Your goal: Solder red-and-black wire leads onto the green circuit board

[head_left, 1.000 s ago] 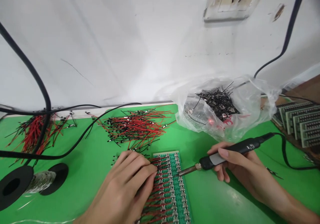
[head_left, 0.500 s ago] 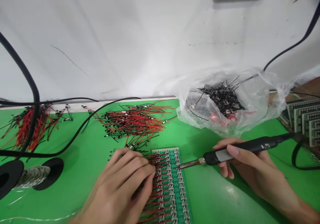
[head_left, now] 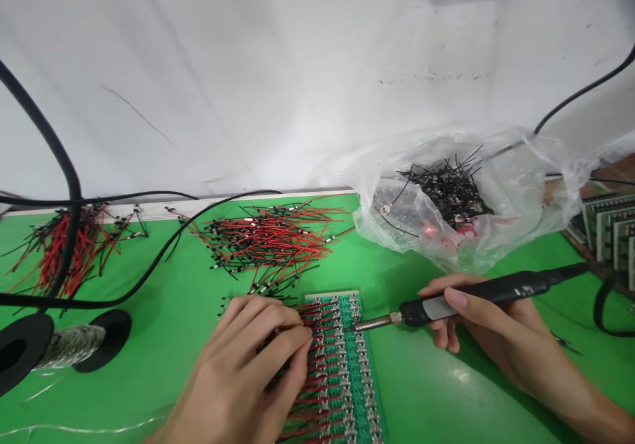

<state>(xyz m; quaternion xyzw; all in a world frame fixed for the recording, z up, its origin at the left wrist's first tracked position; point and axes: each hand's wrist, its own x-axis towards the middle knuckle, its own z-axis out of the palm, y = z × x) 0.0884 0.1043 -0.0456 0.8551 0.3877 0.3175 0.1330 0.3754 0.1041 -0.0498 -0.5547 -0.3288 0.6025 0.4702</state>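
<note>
Green circuit board [head_left: 353, 364] on green worktop [head_left: 421, 378], red-and-black leads [head_left: 310, 391] along its left edge, left hand [head_left: 238, 378] clenched on them, right hand [head_left: 489, 321] grasping a soldering iron [head_left: 476, 293], tip just beside the board's right edge; loose leads [head_left: 268, 242] lie farther off, left of a plastic bag [head_left: 526, 192].

Lighting bright, diffuse, even. Matt white wall [head_left: 223, 80] near washed out. Glossy green worktop [head_left: 421, 384]: pale glare patch below right hand [head_left: 489, 321], soft dark shadow under forearm. Clear crumpled plastic bag [head_left: 520, 186]: white highlights along folds. Left hand [head_left: 238, 378] slightly soft, fine detail smeared. Wide-angle stretching toward frame edges, thick black rubber cable [head_left: 54, 133] bowed at left.
</note>
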